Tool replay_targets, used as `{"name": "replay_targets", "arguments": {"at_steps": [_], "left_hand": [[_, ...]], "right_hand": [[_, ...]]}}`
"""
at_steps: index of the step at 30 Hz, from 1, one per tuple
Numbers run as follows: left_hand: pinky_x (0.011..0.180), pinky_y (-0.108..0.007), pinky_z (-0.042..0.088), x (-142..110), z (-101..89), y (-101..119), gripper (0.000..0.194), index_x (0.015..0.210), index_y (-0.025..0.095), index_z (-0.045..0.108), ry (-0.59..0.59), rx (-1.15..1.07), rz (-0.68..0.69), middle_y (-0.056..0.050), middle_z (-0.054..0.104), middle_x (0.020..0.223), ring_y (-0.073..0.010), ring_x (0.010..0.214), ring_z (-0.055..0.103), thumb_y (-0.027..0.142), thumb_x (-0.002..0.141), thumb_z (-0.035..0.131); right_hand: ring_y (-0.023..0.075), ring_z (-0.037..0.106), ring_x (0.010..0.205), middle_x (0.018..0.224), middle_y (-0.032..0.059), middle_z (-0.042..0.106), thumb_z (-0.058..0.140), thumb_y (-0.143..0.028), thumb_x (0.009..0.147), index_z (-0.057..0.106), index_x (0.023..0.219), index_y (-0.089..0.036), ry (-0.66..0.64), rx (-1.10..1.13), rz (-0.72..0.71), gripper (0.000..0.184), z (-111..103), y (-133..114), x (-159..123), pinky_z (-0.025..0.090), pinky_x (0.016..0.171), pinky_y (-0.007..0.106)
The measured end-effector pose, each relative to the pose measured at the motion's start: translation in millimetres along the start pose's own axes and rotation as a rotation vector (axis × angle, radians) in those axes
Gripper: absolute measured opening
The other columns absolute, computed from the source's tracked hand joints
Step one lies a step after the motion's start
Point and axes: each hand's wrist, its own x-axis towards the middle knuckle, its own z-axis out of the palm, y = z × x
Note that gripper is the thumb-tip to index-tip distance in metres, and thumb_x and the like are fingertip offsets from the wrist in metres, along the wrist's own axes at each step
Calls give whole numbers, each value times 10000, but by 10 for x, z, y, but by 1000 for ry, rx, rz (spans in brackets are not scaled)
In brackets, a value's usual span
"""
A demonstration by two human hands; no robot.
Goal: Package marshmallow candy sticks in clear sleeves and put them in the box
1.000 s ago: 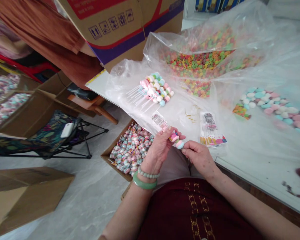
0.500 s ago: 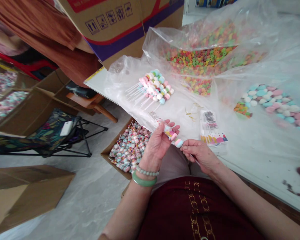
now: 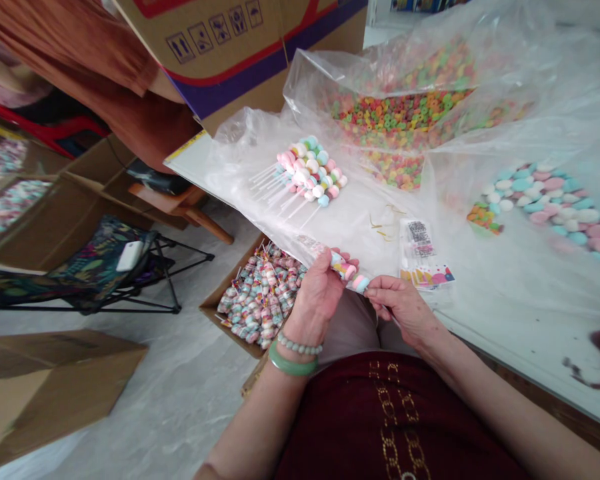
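Observation:
A marshmallow skewer (image 3: 360, 283) in pink, white and blue lies between my hands above my lap, partly inside a printed clear plastic bag (image 3: 341, 264). My left hand (image 3: 323, 287) is closed around the bag and the upper part of the skewer. With fingertips pinched, my right hand (image 3: 397, 303) grips the lower end, where the stick begins. On the plastic-covered table, a pile of marshmallow skewers (image 3: 313, 172) lies with white sticks pointing left. Several gold twist ties (image 3: 381, 228) and a stack of printed bags (image 3: 423, 253) lie beyond my right hand.
A large clear bag of ring-shaped gummies (image 3: 405, 117) spreads over the back of the table. Loose marshmallows (image 3: 555, 207) lie at right. Below the table edge stands a carton of wrapped skewers (image 3: 207, 308). A big carton (image 3: 250, 60) and a person in rust-coloured clothing (image 3: 125, 80) are at upper left.
My left hand has shifted slightly right and down, its fingers curling further over the bag. The skewer sits a little deeper in the bag. My right hand keeps its pinch.

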Motion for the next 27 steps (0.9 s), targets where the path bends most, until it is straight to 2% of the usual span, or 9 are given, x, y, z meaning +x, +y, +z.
{"name": "replay_targets", "arguments": {"at_steps": [3,9,15,17,19,23,27], "left_hand": [[736,-345,499,7,-31,62,103,804,139,574,2,8,47,-41,616,739,-185,734,638,238,829,563],[738,-350,517,-55,10,100,149,836,124,592,22,100,63,-64,640,756,-214,775,661,272,829,576],[721,-381,531,-80,19,147,175,878,119,577,63,163,87,-83,657,783,-227,760,669,289,844,547],[733,-373,527,-90,32,124,184,888,123,578,68,193,113,-79,657,785,-216,755,669,298,834,563],[751,-360,521,-100,51,78,192,894,129,580,51,217,145,-71,656,788,-203,759,667,304,816,591],[781,-336,507,-92,79,-25,205,895,144,582,17,232,214,-51,653,799,-184,790,659,318,794,621],[742,-317,505,-74,87,-67,213,882,142,581,25,232,192,-50,648,765,-188,777,658,344,815,586]], "right_hand": [[54,351,390,476,-49,485,643,-272,662,569,611,-163,25,-65,-17,142,9,-7,8,218,380,194],[64,329,385,450,-63,449,607,-289,673,541,585,-183,93,-219,-67,154,22,19,32,210,392,212],[95,369,451,475,-59,439,556,-269,725,531,590,-197,131,-505,-150,156,-39,90,61,265,448,224],[112,421,506,506,-48,460,536,-255,754,527,591,-198,150,-666,-246,173,-44,95,50,298,498,231],[130,473,582,574,-26,514,502,-235,799,541,623,-195,177,-891,-401,185,-38,89,23,318,555,242],[144,491,628,687,32,572,407,-178,883,571,715,-176,247,-1386,-706,235,-1,75,-60,288,581,275],[149,464,600,669,46,559,385,-133,895,592,752,-170,260,-1622,-867,254,48,65,-130,257,574,299]]}}
